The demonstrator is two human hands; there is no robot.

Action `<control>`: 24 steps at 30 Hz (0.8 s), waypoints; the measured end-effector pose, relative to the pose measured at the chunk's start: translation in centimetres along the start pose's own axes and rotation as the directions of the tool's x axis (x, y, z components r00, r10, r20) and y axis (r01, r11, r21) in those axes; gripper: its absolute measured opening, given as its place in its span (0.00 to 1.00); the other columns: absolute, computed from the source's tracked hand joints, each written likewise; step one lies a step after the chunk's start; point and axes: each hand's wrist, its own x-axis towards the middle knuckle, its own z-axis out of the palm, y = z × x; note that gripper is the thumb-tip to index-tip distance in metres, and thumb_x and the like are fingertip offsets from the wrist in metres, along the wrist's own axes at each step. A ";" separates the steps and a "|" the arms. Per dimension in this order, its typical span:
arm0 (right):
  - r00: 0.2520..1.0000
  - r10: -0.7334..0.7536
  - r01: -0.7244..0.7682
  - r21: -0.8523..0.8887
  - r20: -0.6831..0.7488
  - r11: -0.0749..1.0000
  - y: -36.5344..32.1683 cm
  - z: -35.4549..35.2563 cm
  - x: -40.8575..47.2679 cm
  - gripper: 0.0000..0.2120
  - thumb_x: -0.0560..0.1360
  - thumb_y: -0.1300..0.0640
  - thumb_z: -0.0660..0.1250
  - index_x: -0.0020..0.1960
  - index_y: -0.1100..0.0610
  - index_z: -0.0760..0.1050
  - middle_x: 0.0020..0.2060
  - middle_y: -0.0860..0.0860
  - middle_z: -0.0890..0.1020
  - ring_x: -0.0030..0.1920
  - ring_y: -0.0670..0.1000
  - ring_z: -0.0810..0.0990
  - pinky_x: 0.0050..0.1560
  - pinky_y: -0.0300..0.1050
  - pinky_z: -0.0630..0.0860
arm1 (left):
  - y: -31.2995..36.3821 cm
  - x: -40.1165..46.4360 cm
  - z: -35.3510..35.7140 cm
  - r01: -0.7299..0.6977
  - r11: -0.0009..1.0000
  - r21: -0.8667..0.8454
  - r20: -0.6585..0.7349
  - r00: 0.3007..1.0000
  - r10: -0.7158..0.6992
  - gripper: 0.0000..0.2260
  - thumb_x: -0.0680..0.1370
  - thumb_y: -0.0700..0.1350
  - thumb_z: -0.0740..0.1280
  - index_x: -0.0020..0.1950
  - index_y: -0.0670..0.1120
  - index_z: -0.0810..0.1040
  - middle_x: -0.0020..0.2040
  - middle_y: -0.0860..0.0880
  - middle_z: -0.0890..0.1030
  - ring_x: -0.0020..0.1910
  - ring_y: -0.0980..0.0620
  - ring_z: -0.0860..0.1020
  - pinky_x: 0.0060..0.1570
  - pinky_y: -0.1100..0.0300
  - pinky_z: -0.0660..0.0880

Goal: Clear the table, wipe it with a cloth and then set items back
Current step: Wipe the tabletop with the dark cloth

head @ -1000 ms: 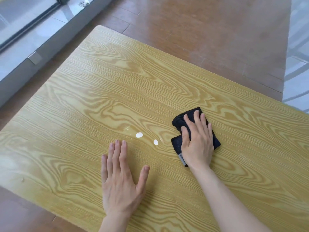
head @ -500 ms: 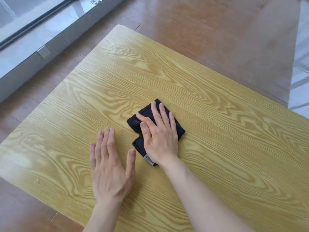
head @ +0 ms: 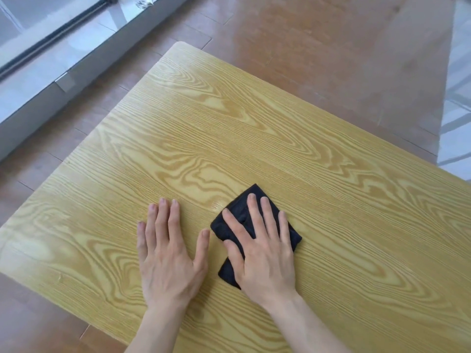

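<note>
A yellow wood-grain table fills most of the head view. A folded black cloth lies on it near the front. My right hand presses flat on the cloth with fingers spread, covering most of it. Just left of the cloth, my left hand rests palm down on the bare tabletop, fingers apart, its thumb tip close to the cloth's left corner. A faint wet sheen shows on the wood just beyond the cloth.
Brown wooden floor surrounds the table. A grey window sill and sliding-door track run along the upper left. The table's rounded far-left corner and its near-left edge are in view.
My right hand slid the cloth left over two white droplets, which no longer show, then drew it slightly back. My left hand stayed flat on the table. The camera view shifted.
</note>
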 end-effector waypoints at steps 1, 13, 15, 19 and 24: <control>1.000 0.019 -0.019 -0.006 0.002 1.000 0.6 -0.1 -0.7 0.26 0.84 0.39 0.51 0.81 0.38 0.54 0.83 0.54 0.49 0.83 0.56 0.44 0.79 0.66 0.53 | 0.0 0.0 -0.1 0.000 1.000 0.008 0.002 1.000 0.000 0.36 0.80 0.66 0.50 0.82 0.47 0.54 0.83 0.49 0.53 0.82 0.53 0.44 0.80 0.47 0.46; 0.828 0.552 -0.556 -0.016 -0.092 0.831 5.2 0.4 -5.1 0.30 0.82 0.37 0.46 0.82 0.43 0.54 0.83 0.52 0.51 0.83 0.55 0.48 0.79 0.66 0.51 | -0.1 -0.2 -0.1 -0.013 1.000 0.022 0.014 1.000 0.013 0.38 0.77 0.70 0.52 0.82 0.50 0.53 0.83 0.50 0.52 0.82 0.52 0.43 0.80 0.46 0.44; 0.770 0.628 -0.631 0.011 -0.110 0.776 3.7 0.7 -3.4 0.30 0.82 0.37 0.46 0.82 0.45 0.53 0.83 0.54 0.51 0.83 0.57 0.48 0.80 0.65 0.49 | 0.0 -0.1 -0.1 -0.013 1.000 0.012 0.015 1.000 0.012 0.38 0.78 0.69 0.52 0.82 0.50 0.53 0.83 0.50 0.52 0.82 0.52 0.42 0.80 0.46 0.45; 0.752 0.648 -0.647 0.057 -0.120 0.761 0.1 0.8 0.6 0.31 0.83 0.38 0.46 0.83 0.47 0.53 0.83 0.57 0.51 0.83 0.60 0.47 0.79 0.65 0.50 | 0.1 -0.1 0.0 -0.011 1.000 -0.026 0.009 1.000 0.011 0.36 0.79 0.67 0.50 0.82 0.49 0.53 0.83 0.50 0.52 0.82 0.52 0.42 0.80 0.45 0.45; 0.938 0.340 -0.337 0.053 -0.063 0.940 -6.3 1.2 5.4 0.29 0.83 0.38 0.46 0.83 0.45 0.51 0.83 0.56 0.47 0.83 0.59 0.44 0.80 0.64 0.47 | -0.1 -0.1 0.0 -0.007 0.994 -0.111 -0.021 1.000 0.005 0.32 0.80 0.61 0.50 0.82 0.48 0.55 0.82 0.49 0.57 0.82 0.52 0.47 0.80 0.45 0.46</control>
